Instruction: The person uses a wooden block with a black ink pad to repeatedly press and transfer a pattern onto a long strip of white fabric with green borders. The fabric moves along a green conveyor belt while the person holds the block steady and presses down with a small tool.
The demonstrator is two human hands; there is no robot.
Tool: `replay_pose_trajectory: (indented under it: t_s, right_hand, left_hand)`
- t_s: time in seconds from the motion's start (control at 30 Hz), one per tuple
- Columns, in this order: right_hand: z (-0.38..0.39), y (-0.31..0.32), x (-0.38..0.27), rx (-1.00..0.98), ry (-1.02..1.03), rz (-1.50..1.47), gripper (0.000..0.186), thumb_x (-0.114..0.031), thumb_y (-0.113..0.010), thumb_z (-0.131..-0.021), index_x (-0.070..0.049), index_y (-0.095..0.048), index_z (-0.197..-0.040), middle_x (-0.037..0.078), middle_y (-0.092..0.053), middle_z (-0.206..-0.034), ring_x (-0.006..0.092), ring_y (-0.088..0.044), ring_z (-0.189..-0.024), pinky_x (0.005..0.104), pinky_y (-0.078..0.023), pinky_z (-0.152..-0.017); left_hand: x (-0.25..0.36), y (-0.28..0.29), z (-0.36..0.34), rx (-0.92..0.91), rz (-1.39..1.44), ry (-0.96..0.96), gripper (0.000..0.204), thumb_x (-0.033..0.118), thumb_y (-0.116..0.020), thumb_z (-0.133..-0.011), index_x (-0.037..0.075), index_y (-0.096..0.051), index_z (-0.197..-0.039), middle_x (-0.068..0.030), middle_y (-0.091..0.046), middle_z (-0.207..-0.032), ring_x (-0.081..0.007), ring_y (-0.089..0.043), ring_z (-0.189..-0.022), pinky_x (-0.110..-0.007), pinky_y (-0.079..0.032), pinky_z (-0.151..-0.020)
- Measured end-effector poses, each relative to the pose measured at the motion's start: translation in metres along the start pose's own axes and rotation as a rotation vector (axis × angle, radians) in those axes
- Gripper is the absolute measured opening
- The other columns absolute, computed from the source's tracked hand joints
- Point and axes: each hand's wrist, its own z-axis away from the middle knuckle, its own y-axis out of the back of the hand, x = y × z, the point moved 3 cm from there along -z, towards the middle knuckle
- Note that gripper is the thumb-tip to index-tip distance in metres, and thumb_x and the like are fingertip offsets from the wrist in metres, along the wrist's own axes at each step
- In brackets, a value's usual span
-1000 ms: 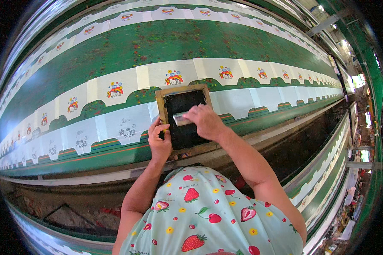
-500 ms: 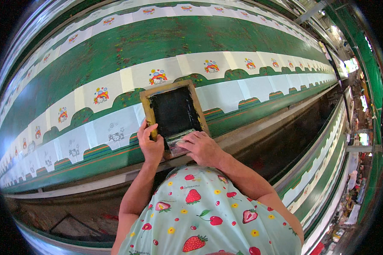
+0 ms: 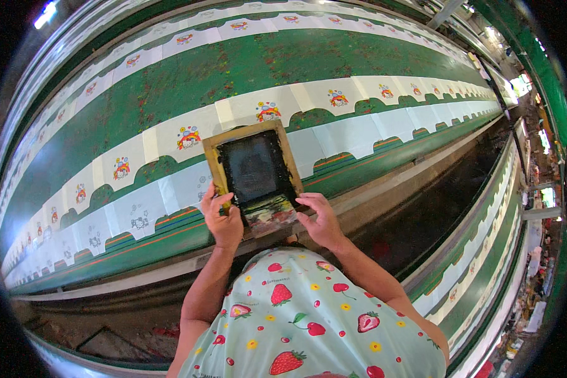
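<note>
Both my hands are on a wooden-framed printing screen (image 3: 215, 165) with a dark mesh panel and black smears inside. My left hand (image 3: 223, 220) grips its left side near the close corner, fingers closed round the edge. My right hand (image 3: 320, 220) pinches the right side near the close corner, thumb below and fingers on top. Across the screen's near end lies a paint-smeared flat strip (image 3: 268, 206), perhaps a squeegee; its exact shape is unclear. Under and beside the screen runs a row of pale blue scalloped sheets (image 3: 176, 189). Black outline figures (image 3: 139, 217) mark those on the left.
A long green table (image 3: 233, 69) stretches left to right. Cream sheets with colourful rainbow prints (image 3: 268, 112) lie behind the blue row, with more rows farther back. A rail (image 3: 384, 173) edges the table on my side. Another sheet-covered table (image 3: 479, 252) stands at right.
My right hand has left the strip and taken the screen's right side. The sheets have shifted left in view as the screen moved right along the row, uncovering another black outline figure.
</note>
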Motion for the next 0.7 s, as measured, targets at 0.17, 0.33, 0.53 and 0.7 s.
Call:
replay_pose_trajectory:
  t_s: [0.17,0.33,0.53,0.7]
  right_hand:
    - [-0.004,0.059,0.047,0.026,0.013,0.041,0.042,-0.011,-0.086,-0.092,-0.004,-0.076,-0.132,0.019,-0.072,-0.14,0.0387,-0.066,-0.135,0.0486,-0.051,-0.118]
    - [-0.009,0.094,0.07,-0.011,0.038,0.065,0.042,-0.008,-0.086,-0.091,-0.005,-0.076,-0.132,0.018,-0.072,-0.142,0.0388,-0.066,-0.134,0.0497,-0.051,-0.118]
    - [-0.018,0.099,0.05,-0.099,0.274,0.207,0.045,-0.012,-0.088,-0.088,-0.007,-0.074,-0.13,0.016,-0.067,-0.14,0.0405,-0.063,-0.134,0.0533,-0.053,-0.114]
    - [-0.03,0.077,0.028,-0.241,0.447,0.302,0.051,-0.018,-0.09,-0.085,-0.011,-0.074,-0.133,0.014,-0.065,-0.139,0.0375,-0.063,-0.134,0.0517,-0.051,-0.114]
  left_hand:
    - [0.026,-0.076,0.011,0.003,0.047,0.078,0.043,-0.016,-0.068,-0.079,0.01,-0.079,-0.112,-0.0253,-0.062,-0.16,-0.0431,-0.058,-0.146,-0.05,-0.045,-0.124]
    - [0.036,-0.111,0.016,0.021,0.075,0.08,0.041,-0.016,-0.072,-0.078,0.008,-0.079,-0.111,-0.0235,-0.064,-0.157,-0.0409,-0.06,-0.143,-0.048,-0.046,-0.122]
    - [0.033,-0.118,0.016,0.02,0.073,0.164,0.038,-0.016,-0.073,-0.078,0.007,-0.08,-0.108,-0.0226,-0.066,-0.156,-0.0408,-0.062,-0.143,-0.047,-0.049,-0.121]
    - [0.03,-0.12,0.015,0.016,0.072,0.18,0.038,-0.015,-0.074,-0.077,0.007,-0.079,-0.108,-0.0238,-0.067,-0.156,-0.0409,-0.066,-0.14,-0.046,-0.051,-0.119]
